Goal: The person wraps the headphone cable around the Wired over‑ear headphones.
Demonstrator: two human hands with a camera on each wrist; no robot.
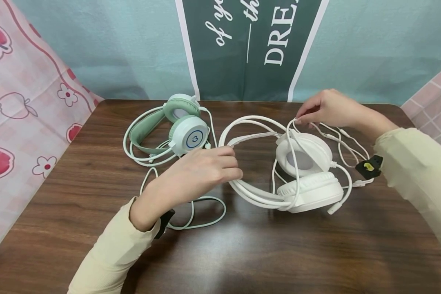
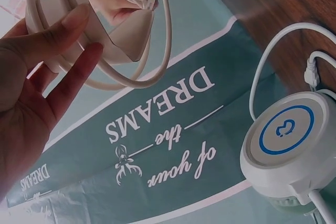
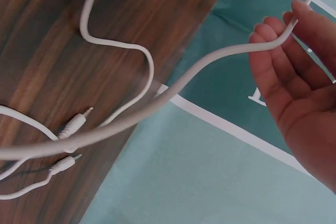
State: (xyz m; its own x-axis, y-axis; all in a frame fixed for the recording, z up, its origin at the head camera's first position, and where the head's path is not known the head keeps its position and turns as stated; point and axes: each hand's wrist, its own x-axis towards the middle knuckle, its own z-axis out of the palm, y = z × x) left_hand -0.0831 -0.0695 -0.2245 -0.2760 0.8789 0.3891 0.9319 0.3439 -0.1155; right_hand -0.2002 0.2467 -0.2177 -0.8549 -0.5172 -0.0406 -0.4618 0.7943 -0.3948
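From here I read "of your", "the", "DREAMS" on the dark-green wall panel (image 1: pixel 220 77); a ringed blue logo (image 1: pixel 194 139) marks the green-and-white headphones' ear cup (image 1: pixel 184 131).

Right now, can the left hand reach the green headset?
Likely yes, once free: the left hand is close beside the green headset, with nothing visible between, but it holds the white headset.

This looks like a homely indoor corner, with a wood-grain tabletop (image 1: pixel 264 249) hemmed in by a pink apple-print cloth (image 1: pixel 25 110) and a blue-green cloth (image 1: pixel 132 53) bearing lettering.
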